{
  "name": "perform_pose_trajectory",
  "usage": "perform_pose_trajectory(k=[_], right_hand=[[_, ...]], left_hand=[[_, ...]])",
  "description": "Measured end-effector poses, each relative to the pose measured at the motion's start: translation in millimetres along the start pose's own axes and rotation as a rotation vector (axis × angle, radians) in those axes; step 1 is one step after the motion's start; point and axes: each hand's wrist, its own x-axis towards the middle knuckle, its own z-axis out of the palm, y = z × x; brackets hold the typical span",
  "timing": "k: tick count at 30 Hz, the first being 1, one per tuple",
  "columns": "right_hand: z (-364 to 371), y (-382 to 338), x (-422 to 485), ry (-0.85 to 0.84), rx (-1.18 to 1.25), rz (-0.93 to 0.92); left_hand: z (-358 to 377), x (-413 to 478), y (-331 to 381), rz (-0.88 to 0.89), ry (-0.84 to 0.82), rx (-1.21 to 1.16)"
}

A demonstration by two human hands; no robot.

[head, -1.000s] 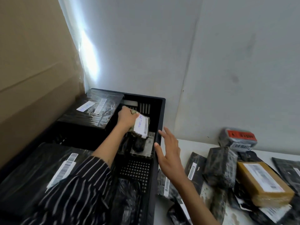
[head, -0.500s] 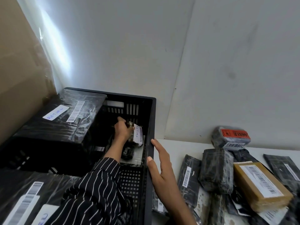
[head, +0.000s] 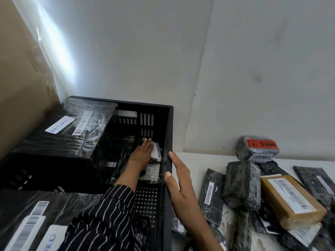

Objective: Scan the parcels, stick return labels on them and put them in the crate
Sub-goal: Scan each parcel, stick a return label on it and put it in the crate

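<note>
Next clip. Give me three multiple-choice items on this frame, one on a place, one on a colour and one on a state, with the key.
1. Where is the left hand?
A. inside the black plastic crate
B. above the crate, clear of it
C. outside the crate, beside it

2. What colour is the big sticker on the grey film-wrapped parcel?
A. green
B. red
C. blue

3. How is the right hand?
A. clenched in a fist
B. raised, touching nothing
C. laid flat against the crate's rim

Key:
1 A, the forearm reaches down between the crate's walls.
2 B, the sticker is red with dark print.
3 C, the palm lies along the right rim.
</note>
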Motion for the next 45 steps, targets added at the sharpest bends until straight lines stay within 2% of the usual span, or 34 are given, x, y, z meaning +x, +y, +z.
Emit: perform_pose_trajectory(k=[4,10,13,15,18,22,24,27,31,34,37,42,45], right_hand=[[-1.8,3.5,1.5,-0.008,-0.013,-0.009],[-20.4,8.4,-5.5,-0.01,0.057,-0.021],[-51.5,30.7,-19.7,0.117,0.007,-0.022],[-80.1,54.3,-30.8,0.236,-0.068,0.0],[-127.9,89.1,-45.8,0.377,-0.218,0.107],[-183.8,134.0,-49.9,0.488,-0.415,0.375],[-197.7,150.4,-42.8,0.44,-0.504,0.5],[-200.8,166.3,-27.0,0.342,-0.486,0.637],[-193.9,174.0,-14.9,0.326,-0.374,0.734],[-191.3,170.9,-19.7,0.39,-0.343,0.601],[-193.7,152.9,-36.1,0.427,-0.346,0.379],[-217.3,126.4,-81.3,0.481,-0.556,-0.021],[-243.5,125.8,-118.8,0.508,-0.677,-0.256]], left_hand=[[-20.4,-5.7,10.0,-0.053,0.011,-0.135],[-75.9,-34.2,34.9,-0.073,0.449,-0.537],[-113.1,-49.1,54.6,-0.029,0.689,-0.659],[-137.4,-58.2,77.4,0.024,0.736,-0.73],[-159.4,-61.5,121.7,0.115,0.633,-0.764],[-151.3,-45.5,188.4,0.153,0.387,-0.69],[-128.4,-37.0,219.8,0.129,0.233,-0.657],[-82.3,-34.9,257.1,0.092,0.009,-0.672],[-26.4,-45.7,286.1,0.066,-0.273,-0.868],[-14.7,-58.7,298.0,-0.011,-0.311,-1.078],[-29.7,-74.8,303.8,-0.116,-0.176,-1.314],[-60.4,-118.1,303.6,-0.266,-0.001,-1.939],[-63.5,-153.9,313.1,-0.248,0.009,-2.034]])
